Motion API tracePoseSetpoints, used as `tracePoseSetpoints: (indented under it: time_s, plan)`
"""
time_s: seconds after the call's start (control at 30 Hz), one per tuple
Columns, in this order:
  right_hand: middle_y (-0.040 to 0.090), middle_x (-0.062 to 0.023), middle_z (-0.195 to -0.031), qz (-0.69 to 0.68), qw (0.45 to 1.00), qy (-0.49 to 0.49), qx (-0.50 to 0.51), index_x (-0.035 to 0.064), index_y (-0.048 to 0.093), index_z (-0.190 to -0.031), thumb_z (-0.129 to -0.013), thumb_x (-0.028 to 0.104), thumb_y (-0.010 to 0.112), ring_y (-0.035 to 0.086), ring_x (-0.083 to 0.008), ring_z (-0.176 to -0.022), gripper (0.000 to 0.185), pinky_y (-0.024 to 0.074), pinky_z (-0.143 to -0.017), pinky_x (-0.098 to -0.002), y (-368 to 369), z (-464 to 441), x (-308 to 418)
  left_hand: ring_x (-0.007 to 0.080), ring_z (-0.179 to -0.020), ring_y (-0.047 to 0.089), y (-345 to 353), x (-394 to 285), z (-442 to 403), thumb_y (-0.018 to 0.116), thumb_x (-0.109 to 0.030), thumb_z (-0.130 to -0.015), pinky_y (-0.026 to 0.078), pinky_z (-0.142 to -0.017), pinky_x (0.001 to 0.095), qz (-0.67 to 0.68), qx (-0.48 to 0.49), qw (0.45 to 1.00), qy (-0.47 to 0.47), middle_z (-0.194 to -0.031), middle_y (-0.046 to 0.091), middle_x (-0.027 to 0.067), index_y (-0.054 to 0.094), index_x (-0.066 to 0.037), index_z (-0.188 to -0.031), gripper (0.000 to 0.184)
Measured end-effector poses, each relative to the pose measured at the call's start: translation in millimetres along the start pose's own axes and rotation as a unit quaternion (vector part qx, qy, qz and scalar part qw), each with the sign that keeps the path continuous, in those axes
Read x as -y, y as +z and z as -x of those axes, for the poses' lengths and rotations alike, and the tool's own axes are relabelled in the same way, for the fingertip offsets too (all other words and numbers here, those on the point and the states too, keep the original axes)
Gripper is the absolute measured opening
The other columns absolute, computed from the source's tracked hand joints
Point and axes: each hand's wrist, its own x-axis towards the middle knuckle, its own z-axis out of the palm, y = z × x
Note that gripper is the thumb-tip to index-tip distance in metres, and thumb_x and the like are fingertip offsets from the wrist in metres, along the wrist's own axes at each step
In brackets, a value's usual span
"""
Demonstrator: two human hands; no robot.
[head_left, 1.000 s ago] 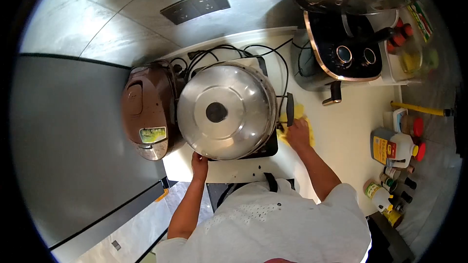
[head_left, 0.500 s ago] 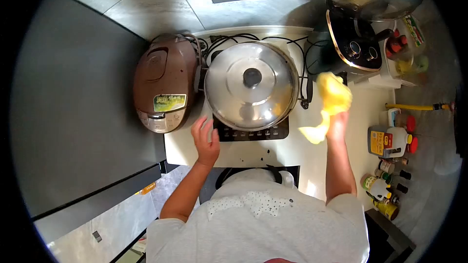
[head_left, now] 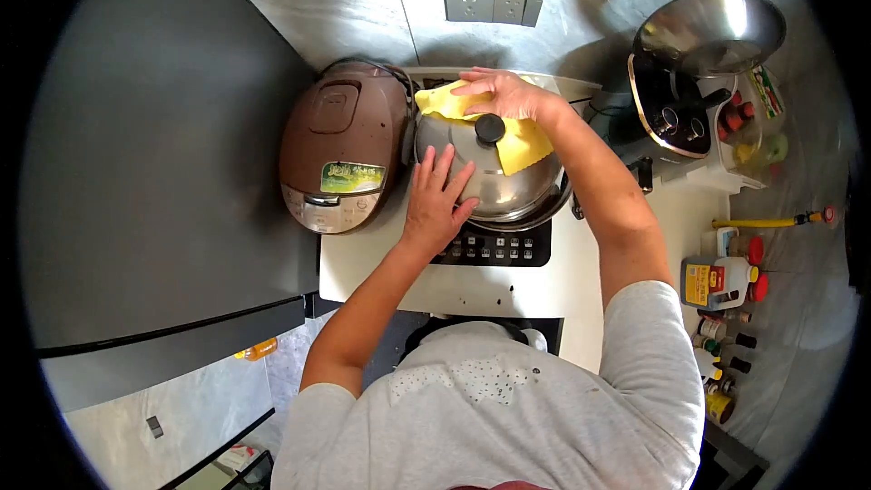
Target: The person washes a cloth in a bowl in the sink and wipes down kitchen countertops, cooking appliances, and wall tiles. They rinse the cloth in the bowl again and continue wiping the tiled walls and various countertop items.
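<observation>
Yellow cloth [head_left: 523,147], long axis diagonal across lid [head_left: 493,189]

On the left we see a broad grey panel [head_left: 172,154] and, to its right, a brown rice cooker [head_left: 340,147] with a green label [head_left: 352,178]. At the far side a double socket [head_left: 492,7] sits on the tiled wall [head_left: 327,0]. Far right, we find a dark air fryer [head_left: 664,102] — a shiny metal pan [head_left: 709,29] partly overlaps it in our view. Nearer on the right are a yellow hose [head_left: 760,223], a yellow-labelled jug [head_left: 715,282] and small bottles [head_left: 715,330]; an orange bottle [head_left: 261,349] shows near left.
</observation>
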Motion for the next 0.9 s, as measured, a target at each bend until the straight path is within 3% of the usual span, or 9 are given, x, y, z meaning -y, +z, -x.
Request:
tracePoseSetpoints:
  time_s: [0.13, 0.17, 0.2, 0.27, 0.4, 0.5, 0.6, 0.73, 0.9]
  plan:
    - [0.046, -0.0119, -0.14, -0.027, 0.998, -0.021, -0.046, 0.0222, 0.063, -0.12, -0.082, 0.035, 0.069, 0.04, -0.0291, -0.13, 0.041, 0.0313, -0.11, -0.0363, 5.9, 16.1, -2.1, 0.0339, -0.115, 0.046, -12.2, -4.7, -28.7, 0.073, -0.028, -0.074, 0.035, -0.097, 0.05, 0.019, -0.028, 0.999, -0.003, -0.121, 0.052, 0.0109, 0.056, -0.013, -0.122, 0.053]
    - [0.046, -0.0128, -0.139, 0.018, 0.996, -0.045, -0.069, 0.0216, 0.063, -0.12, -0.084, 0.034, 0.066, 0.04, -0.0292, -0.13, 0.039, 0.0315, -0.11, -0.0364, 8.5, 18.2, -0.3, 0.0331, -0.102, 0.053, -13.5, -10.8, -43.8, 0.073, -0.026, -0.073, 0.041, -0.09, 0.0472, 0.038, -0.05, 0.998, 0.007, -0.11, 0.056, 0.0113, 0.058, -0.012, -0.118, 0.049]
    - [0.047, -0.0137, -0.138, 0.064, 0.991, -0.065, -0.095, 0.0211, 0.063, -0.12, -0.086, 0.033, 0.064, 0.041, -0.0293, -0.13, 0.037, 0.0317, -0.11, -0.0365, 9.8, 24.6, -1.7, 0.0331, -0.096, 0.056, -13.4, -22.1, -73.4, 0.074, -0.027, -0.072, 0.046, -0.082, 0.0425, 0.126, 0.044, 0.991, -0.018, -0.107, 0.056, 0.0128, 0.058, -0.013, -0.119, 0.052]
    - [0.048, -0.0149, -0.136, 0.086, 0.989, -0.078, -0.096, 0.0198, 0.063, -0.12, -0.088, 0.032, 0.06, 0.041, -0.0298, -0.13, 0.034, 0.0329, -0.108, -0.0374, 7.9, 25.2, -4.3, 0.0317, -0.09, 0.058, -6.1, -27.3, -88.2, 0.076, -0.029, -0.071, 0.049, -0.075, 0.0396, 0.105, -0.032, 0.993, 0.032, -0.103, 0.057, 0.0117, 0.059, -0.014, -0.116, 0.05]
    - [0.052, -0.0148, -0.132, 0.072, 0.985, -0.062, -0.146, 0.0153, 0.063, -0.119, -0.089, 0.027, 0.057, 0.044, -0.0321, -0.128, 0.033, 0.0346, -0.106, -0.0386, 12.2, 55.9, -14.1, 0.0298, -0.087, 0.06, 24.4, -19.0, -97.8, 0.076, -0.035, -0.071, 0.05, -0.071, 0.0405, 0.072, -0.037, 0.995, 0.066, -0.095, 0.06, 0.007, 0.06, -0.017, -0.108, 0.044]
    - [0.056, -0.0149, -0.127, 0.154, 0.933, 0.082, -0.315, 0.0103, 0.062, -0.118, -0.091, 0.024, 0.054, 0.046, -0.0308, -0.125, 0.031, 0.0343, -0.106, -0.0396, 34.0, 109.3, -0.7, 0.0298, -0.083, 0.061, 31.9, -19.4, -93.2, 0.074, -0.044, -0.068, 0.05, -0.068, 0.0413, 0.038, 0.0, 0.999, 0.028, -0.089, 0.059, 0.007, 0.061, -0.02, -0.107, 0.047]
    - [0.049, -0.0143, -0.136, 0.211, 0.909, 0.154, -0.325, 0.013, 0.055, -0.128, -0.09, 0.028, 0.057, 0.041, -0.0304, -0.13, 0.04, 0.0272, -0.109, -0.047, 51.1, 152.3, 17.8, 0.0292, -0.081, 0.062, 29.3, -18.9, -95.0, 0.074, -0.048, -0.067, 0.05, -0.067, 0.0408, 0.016, 0.009, 0.999, 0.036, -0.087, 0.059, 0.0076, 0.061, -0.021, -0.106, 0.049]
    - [0.037, -0.0146, -0.145, 0.16, 0.926, 0.122, -0.32, 0.0153, 0.044, -0.138, -0.084, 0.034, 0.064, 0.029, -0.032, -0.137, 0.061, 0.0174, -0.112, -0.0494, 79.5, 200.4, 34.3, 0.0268, -0.081, 0.062, 30.4, -22.1, -99.3, 0.069, -0.051, -0.071, 0.05, -0.064, 0.0406, -0.025, 0.052, 0.997, 0.05, -0.087, 0.057, 0.0042, 0.06, -0.024, -0.114, 0.052]
    - [0.045, -0.0157, -0.137, 0.238, 0.921, 0.036, -0.307, 0.0134, 0.052, -0.131, -0.08, 0.035, 0.067, 0.043, -0.0337, -0.127, 0.057, 0.0319, -0.105, -0.0499, 89.4, 201.0, 48.1, 0.0279, -0.085, 0.062, 28.3, -24.9, -103.8, 0.065, -0.05, -0.077, 0.051, -0.068, 0.0411, -0.036, 0.077, 0.995, 0.057, -0.092, 0.059, 0.0062, 0.06, -0.023, -0.118, 0.049]
